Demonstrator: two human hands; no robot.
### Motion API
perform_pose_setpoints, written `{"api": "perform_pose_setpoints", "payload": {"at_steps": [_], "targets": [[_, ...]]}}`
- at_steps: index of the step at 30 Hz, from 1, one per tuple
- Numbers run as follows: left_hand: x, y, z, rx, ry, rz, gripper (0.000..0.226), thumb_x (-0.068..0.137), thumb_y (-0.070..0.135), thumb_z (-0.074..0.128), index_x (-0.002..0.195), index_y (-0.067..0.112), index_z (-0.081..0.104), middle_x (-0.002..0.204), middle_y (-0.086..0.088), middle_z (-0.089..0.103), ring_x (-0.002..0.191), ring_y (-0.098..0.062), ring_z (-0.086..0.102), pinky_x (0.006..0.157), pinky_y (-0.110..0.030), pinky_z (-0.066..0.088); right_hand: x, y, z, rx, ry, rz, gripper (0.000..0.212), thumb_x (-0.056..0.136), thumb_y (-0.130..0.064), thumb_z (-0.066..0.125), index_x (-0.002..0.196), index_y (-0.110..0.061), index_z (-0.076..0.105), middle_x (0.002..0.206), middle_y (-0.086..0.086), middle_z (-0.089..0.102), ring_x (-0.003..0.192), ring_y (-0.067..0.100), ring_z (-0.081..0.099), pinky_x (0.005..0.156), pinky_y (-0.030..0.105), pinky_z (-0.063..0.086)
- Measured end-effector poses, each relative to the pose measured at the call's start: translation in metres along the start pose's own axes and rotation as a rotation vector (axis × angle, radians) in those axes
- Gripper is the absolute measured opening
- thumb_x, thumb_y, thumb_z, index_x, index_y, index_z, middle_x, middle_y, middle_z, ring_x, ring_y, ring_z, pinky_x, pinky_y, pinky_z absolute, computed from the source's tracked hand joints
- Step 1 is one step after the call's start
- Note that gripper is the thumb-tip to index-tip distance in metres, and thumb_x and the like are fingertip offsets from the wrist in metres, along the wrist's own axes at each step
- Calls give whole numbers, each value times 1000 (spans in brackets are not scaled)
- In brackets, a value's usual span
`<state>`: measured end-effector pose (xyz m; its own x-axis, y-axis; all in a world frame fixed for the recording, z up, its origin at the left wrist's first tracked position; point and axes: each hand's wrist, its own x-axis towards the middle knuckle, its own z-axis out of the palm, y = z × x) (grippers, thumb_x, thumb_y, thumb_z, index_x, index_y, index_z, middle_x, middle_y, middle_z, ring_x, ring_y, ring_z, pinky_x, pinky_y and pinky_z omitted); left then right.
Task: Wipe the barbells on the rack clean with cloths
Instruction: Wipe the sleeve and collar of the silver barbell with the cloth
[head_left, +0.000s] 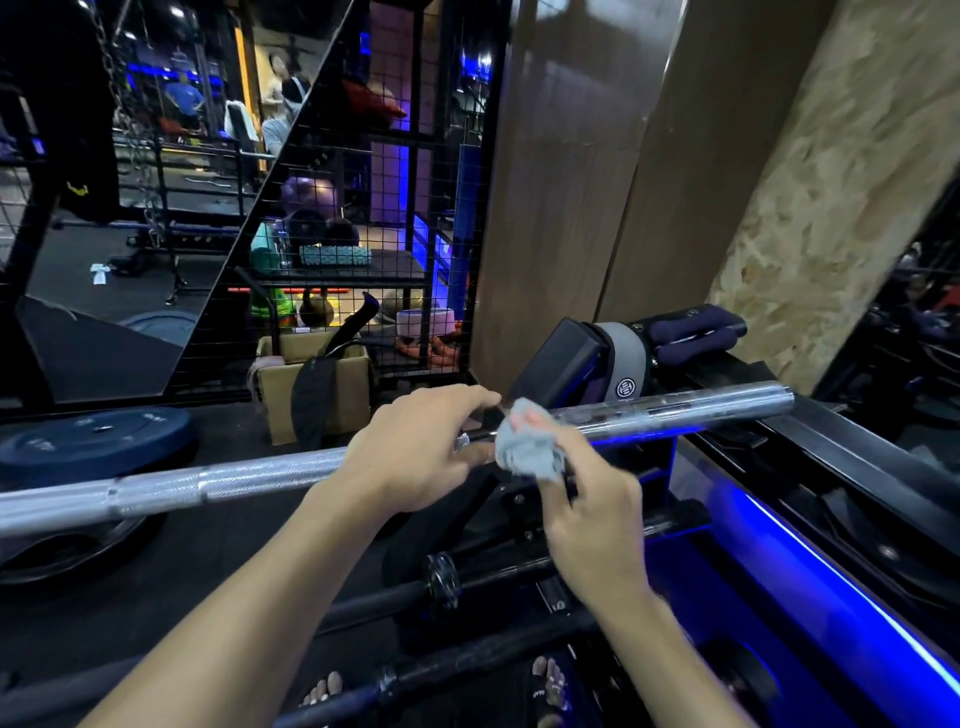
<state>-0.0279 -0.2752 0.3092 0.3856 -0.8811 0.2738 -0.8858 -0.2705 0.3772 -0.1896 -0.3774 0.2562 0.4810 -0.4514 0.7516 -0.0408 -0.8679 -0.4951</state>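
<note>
A silver barbell (218, 486) lies across the black rack (519, 499), its thick sleeve (691, 410) pointing right. My left hand (415, 447) grips the bar just left of the sleeve collar. My right hand (592, 514) holds a crumpled light blue cloth (530, 449) pressed against the inner end of the sleeve. Two darker barbells (441, 579) rest lower on the rack, in front of my feet.
A blue weight plate (98, 439) lies on the floor at left, another plate (67, 545) below the bar. A cardboard box (317, 384) stands by a wire-mesh cage (395, 171). Padded gear (623, 358) sits behind the sleeve. Blue light strip (841, 566) at right.
</note>
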Motion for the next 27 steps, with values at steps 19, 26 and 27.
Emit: {"api": "perform_pose_setpoints", "payload": {"at_steps": [19, 26, 27], "targets": [[11, -10, 2, 25, -183, -23, 39, 99, 51, 55, 136, 43, 43, 120, 6, 58, 116, -24, 55, 87, -40, 40, -14, 4, -12, 93, -79, 45, 31, 93, 3, 67, 119, -14, 71, 105, -33, 69, 91, -10, 67, 76, 8, 48], [14, -7, 1, 80, -250, 3, 37, 102, 49, 49, 134, 30, 51, 128, 4, 64, 119, -27, 58, 85, -40, 43, 33, -7, -4, 124, -89, 56, 22, 100, -4, 59, 105, -25, 65, 70, -11, 62, 50, 0, 49, 51, 8, 32], [15, -7, 1, 77, -257, -2, 38, 102, 49, 49, 134, 29, 51, 129, 4, 64, 119, -27, 58, 86, -40, 44, 26, -6, -3, 129, -70, 59, 23, 99, -3, 61, 106, -23, 66, 76, -11, 65, 53, 0, 51, 53, 8, 33]]}}
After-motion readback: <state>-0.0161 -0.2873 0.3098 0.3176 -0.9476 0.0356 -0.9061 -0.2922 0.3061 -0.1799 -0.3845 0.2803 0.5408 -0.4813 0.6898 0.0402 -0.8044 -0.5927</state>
